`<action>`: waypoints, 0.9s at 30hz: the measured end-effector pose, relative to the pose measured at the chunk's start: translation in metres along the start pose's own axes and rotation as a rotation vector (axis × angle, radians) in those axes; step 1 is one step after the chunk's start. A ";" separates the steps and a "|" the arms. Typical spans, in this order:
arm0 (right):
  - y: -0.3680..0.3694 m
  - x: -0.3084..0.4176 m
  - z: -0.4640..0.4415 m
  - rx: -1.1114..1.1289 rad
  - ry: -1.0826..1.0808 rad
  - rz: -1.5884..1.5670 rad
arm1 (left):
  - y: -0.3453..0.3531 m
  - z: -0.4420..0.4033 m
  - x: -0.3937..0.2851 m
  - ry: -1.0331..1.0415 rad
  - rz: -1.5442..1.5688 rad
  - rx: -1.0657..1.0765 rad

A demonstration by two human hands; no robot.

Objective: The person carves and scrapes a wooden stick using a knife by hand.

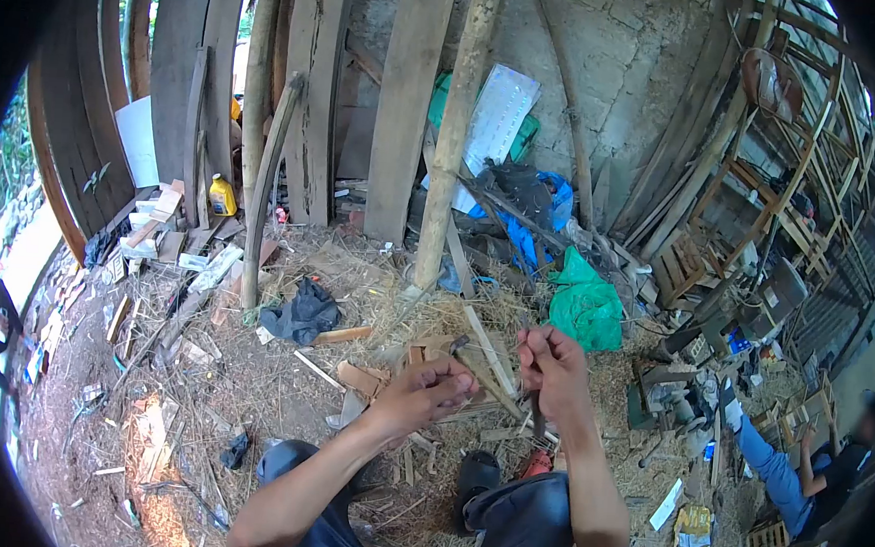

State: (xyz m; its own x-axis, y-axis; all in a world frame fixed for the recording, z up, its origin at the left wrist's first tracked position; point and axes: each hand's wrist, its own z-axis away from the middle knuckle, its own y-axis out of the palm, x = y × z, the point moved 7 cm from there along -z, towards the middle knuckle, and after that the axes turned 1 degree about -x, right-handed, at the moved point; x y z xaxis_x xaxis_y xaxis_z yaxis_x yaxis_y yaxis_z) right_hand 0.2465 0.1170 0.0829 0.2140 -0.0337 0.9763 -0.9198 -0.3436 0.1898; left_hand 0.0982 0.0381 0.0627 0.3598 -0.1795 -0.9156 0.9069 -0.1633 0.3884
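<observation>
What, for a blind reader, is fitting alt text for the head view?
The wearer's left hand and right hand, both curled, are raised above a littered floor. Planks stand behind, crumpled green plastic lies ahead, another person is far right.

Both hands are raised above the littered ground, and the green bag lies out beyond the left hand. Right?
Not quite: the green bag lies out beyond the right hand, as the head view shows. Both hands are indeed raised above the littered ground.
</observation>
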 end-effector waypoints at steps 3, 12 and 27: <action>0.015 0.002 0.007 0.065 -0.046 0.025 | -0.008 -0.004 0.013 -0.067 0.035 -0.015; 0.003 -0.008 0.000 -0.020 -0.029 -0.012 | -0.009 -0.006 0.012 -0.074 -0.011 -0.030; -0.020 -0.001 -0.003 -0.123 -0.092 -0.121 | -0.022 -0.001 0.003 -0.023 -0.067 -0.088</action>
State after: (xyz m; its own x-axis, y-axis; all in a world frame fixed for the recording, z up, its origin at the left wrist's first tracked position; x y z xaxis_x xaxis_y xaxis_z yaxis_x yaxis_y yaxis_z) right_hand 0.2637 0.1268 0.0783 0.3494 -0.0867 0.9329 -0.9176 -0.2329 0.3221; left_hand 0.0798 0.0416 0.0516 0.2932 -0.1939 -0.9362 0.9449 -0.0901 0.3146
